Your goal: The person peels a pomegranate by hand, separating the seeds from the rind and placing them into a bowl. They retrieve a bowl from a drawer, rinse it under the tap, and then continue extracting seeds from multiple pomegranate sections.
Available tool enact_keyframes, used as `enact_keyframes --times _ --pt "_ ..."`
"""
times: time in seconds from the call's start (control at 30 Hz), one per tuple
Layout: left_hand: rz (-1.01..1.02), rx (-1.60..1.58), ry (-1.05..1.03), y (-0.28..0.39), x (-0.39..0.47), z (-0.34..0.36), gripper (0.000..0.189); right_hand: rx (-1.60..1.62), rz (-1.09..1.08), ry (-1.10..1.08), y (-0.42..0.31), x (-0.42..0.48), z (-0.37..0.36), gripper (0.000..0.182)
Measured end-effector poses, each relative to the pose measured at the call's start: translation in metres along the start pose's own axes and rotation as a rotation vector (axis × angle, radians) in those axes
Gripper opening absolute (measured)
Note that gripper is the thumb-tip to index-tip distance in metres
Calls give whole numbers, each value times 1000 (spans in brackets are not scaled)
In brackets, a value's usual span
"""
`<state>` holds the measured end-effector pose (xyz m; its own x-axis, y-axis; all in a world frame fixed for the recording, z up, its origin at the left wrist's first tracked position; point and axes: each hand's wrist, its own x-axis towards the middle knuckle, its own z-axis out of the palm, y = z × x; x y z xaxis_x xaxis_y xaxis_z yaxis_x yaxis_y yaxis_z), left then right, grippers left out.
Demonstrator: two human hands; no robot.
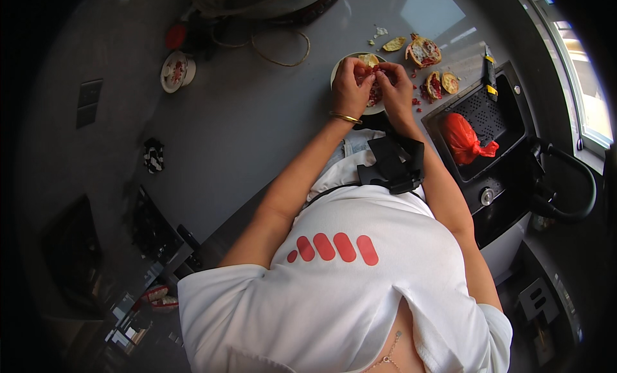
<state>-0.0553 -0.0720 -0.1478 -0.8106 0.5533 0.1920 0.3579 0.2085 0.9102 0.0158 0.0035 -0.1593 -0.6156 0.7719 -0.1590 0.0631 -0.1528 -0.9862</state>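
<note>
My left hand (354, 84) and my right hand (395, 86) meet above a pale bowl (336, 74), thumbs close together. Between them they grip a pomegranate piece (368, 60), its yellowish side turned away from me and red seeds showing near my thumbs. Loose pomegranate seeds (375, 97) lie in the bowl, partly hidden by my hands. Right of the bowl rest a large opened pomegranate (424, 51), a smaller seeded chunk (434, 86) and a round piece of rind (450, 83). A strip of rind (394, 44) lies behind the bowl.
Several seeds (417, 102) are scattered on the grey countertop (231, 127). A utility knife (490, 74) lies at the black sink (525, 110), which holds a knotted red plastic bag (462, 137). A black faucet (578, 180) curves over the sink. A small patterned dish (176, 72) stands at the left.
</note>
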Motion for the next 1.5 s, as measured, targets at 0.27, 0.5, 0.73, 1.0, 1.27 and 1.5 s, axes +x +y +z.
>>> enact_keyframes --times 0.27,0.5,0.73,1.0,1.27,1.5 --pt "-9 72 -71 -11 1 -3 13 -51 -53 27 8 3 -3 17" --pt "-37 -22 12 -6 0 0 13 -5 -44 14 9 4 -4 17" --pt "-64 -47 -64 -19 -3 -8 16 155 80 51 4 6 -6 16" --pt "19 -77 -185 -4 -7 -10 21 238 121 86 7 8 -10 16" --pt "-347 -583 -401 -21 -5 -8 15 287 189 54 3 6 -13 14" --pt "-241 -353 -452 -19 -5 -10 17 199 159 6 6 7 -10 15"
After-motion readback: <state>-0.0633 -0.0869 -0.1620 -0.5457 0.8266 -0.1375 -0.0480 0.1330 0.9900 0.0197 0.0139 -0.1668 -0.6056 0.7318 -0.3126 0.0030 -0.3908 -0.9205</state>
